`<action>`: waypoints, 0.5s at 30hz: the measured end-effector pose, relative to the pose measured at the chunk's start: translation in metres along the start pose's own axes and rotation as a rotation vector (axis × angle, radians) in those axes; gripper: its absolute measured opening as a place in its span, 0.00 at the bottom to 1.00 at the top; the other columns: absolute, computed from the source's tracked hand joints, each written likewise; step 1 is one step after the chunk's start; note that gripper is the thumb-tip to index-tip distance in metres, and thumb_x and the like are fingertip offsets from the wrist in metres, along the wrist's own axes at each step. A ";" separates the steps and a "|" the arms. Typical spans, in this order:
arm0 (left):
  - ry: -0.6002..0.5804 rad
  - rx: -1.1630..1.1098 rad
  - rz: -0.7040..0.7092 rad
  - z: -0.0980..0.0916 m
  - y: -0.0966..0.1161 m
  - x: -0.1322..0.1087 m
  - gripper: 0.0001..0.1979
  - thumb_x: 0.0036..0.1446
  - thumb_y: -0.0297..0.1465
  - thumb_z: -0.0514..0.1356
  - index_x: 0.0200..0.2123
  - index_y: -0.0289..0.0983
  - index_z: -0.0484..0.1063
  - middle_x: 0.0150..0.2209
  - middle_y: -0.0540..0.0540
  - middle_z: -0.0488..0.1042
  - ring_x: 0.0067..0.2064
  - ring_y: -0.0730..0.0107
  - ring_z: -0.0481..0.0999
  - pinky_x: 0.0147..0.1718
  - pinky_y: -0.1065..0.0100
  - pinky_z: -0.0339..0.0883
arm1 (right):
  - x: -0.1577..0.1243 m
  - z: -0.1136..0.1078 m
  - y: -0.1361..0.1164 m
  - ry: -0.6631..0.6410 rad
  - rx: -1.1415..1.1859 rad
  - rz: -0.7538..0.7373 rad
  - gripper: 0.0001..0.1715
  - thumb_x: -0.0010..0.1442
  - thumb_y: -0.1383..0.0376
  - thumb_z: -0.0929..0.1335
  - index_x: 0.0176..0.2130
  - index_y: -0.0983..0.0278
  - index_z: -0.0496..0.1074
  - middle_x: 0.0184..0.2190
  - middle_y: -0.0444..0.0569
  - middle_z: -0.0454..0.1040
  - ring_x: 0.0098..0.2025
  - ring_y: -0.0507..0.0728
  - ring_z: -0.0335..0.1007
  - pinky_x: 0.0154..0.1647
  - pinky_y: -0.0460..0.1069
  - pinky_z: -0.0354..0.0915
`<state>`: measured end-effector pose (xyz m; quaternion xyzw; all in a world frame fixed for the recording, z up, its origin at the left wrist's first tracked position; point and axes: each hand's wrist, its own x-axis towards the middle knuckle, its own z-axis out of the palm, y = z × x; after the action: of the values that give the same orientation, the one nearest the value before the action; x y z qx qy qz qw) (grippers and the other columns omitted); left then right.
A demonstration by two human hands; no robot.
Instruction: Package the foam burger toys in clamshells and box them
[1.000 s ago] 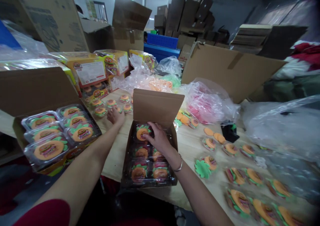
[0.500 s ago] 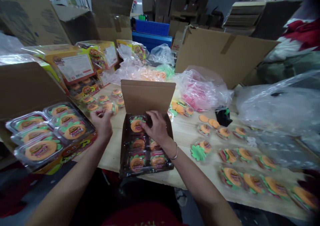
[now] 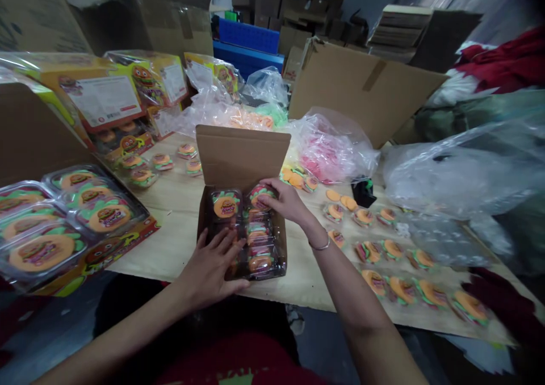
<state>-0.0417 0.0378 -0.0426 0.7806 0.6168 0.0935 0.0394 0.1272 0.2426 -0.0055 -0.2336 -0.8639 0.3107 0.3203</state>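
Note:
An open brown box (image 3: 242, 152) with its lid raised stands in front of me, holding two columns of packaged toy burgers. My left hand (image 3: 213, 268) lies with spread fingers over the lower left part of the box, covering the packs beneath. At the box's upper right, my right hand (image 3: 283, 200) has its fingers and thumb round a packaged burger (image 3: 260, 196). Another packaged burger (image 3: 225, 205) sits at the upper left of the box, touched by neither hand.
A fuller display box (image 3: 123, 246) of burger packs is at the left, before printed boxes (image 3: 106, 98). Rows of burgers (image 3: 402, 288) lie on the table (image 3: 179, 249) at right. Plastic bags (image 3: 332, 146) and a cardboard carton (image 3: 361, 90) stand behind. A dark red sleeve (image 3: 500, 302) shows at far right.
My left hand has moved from the loose burgers at the left down onto the box. My right hand is now at a burger in the upper right. The whole view has shifted.

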 end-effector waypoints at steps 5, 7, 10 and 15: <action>-0.007 0.016 0.006 0.007 -0.002 -0.002 0.40 0.52 0.59 0.52 0.62 0.43 0.60 0.62 0.34 0.63 0.61 0.41 0.62 0.59 0.34 0.43 | 0.008 -0.003 -0.001 -0.224 -0.208 -0.128 0.20 0.64 0.59 0.66 0.54 0.63 0.69 0.49 0.52 0.72 0.49 0.57 0.70 0.51 0.52 0.64; -0.002 0.017 0.012 0.005 -0.003 -0.001 0.40 0.53 0.59 0.51 0.63 0.43 0.60 0.62 0.34 0.64 0.60 0.42 0.64 0.59 0.34 0.43 | 0.013 -0.001 -0.003 -0.322 -0.260 -0.160 0.21 0.64 0.60 0.66 0.55 0.61 0.68 0.51 0.51 0.71 0.52 0.58 0.68 0.53 0.52 0.64; -0.023 0.019 0.020 0.004 -0.004 0.000 0.41 0.52 0.59 0.51 0.63 0.42 0.59 0.61 0.33 0.64 0.61 0.41 0.64 0.59 0.34 0.44 | 0.020 0.004 -0.001 -0.385 -0.312 -0.183 0.23 0.65 0.60 0.65 0.58 0.60 0.66 0.53 0.52 0.69 0.54 0.58 0.66 0.54 0.53 0.63; -0.048 0.016 -0.003 0.004 0.004 -0.005 0.42 0.51 0.60 0.52 0.62 0.42 0.60 0.61 0.32 0.64 0.61 0.41 0.63 0.59 0.33 0.44 | 0.014 0.017 0.003 -0.323 -0.478 -0.196 0.32 0.64 0.58 0.66 0.62 0.68 0.60 0.54 0.60 0.68 0.55 0.65 0.63 0.56 0.59 0.61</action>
<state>-0.0383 0.0321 -0.0467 0.7819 0.6176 0.0698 0.0481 0.1063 0.2465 -0.0120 -0.1656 -0.9707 0.0995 0.1429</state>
